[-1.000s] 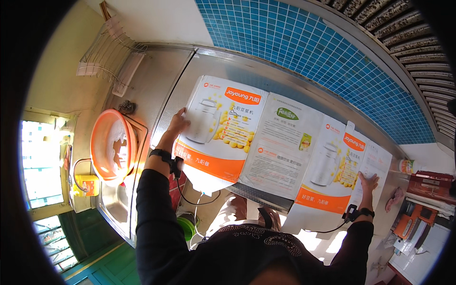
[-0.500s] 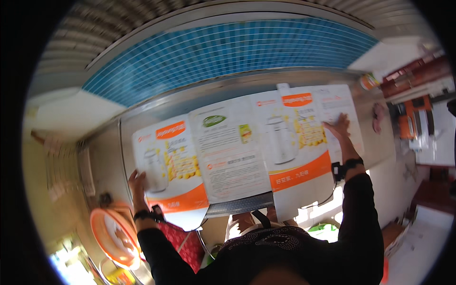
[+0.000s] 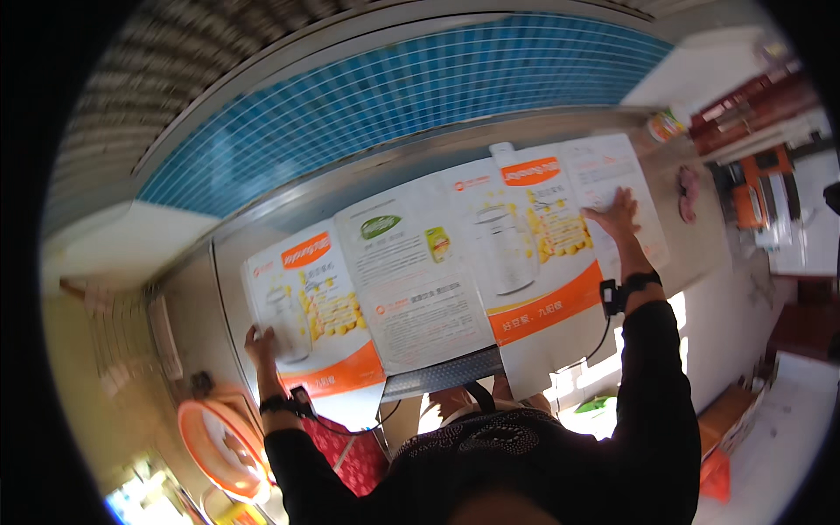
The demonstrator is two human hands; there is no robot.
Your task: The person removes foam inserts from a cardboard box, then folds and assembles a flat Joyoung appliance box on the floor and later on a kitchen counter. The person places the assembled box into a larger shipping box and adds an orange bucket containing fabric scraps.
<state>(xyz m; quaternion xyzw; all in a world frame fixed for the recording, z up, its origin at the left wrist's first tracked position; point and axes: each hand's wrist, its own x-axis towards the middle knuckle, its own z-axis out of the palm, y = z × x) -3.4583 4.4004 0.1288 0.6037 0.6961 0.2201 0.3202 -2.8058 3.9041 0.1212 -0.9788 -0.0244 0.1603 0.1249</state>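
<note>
A large unfolded cardboard box lies flat in front of me, white with orange bands and printed pictures of a jug-like appliance and yellow beans. My left hand is at its lower left edge, thumb and fingers a little apart, touching the border. On the far right panel my right hand rests palm down with its fingers spread. Bottom flaps of the cardboard hang toward my body, with a dark grey strip between them. Each wrist wears a black band with a small device and a cable.
Under the cardboard is a metal counter, backed by blue tiles. A pink item and a colourful container stand at the right. An orange basin sits lower left, beside a red patterned cloth.
The whole view has tilted and shifted slightly, so the cardboard appears a little higher on the right. Both hands keep nearly the same places on it.
</note>
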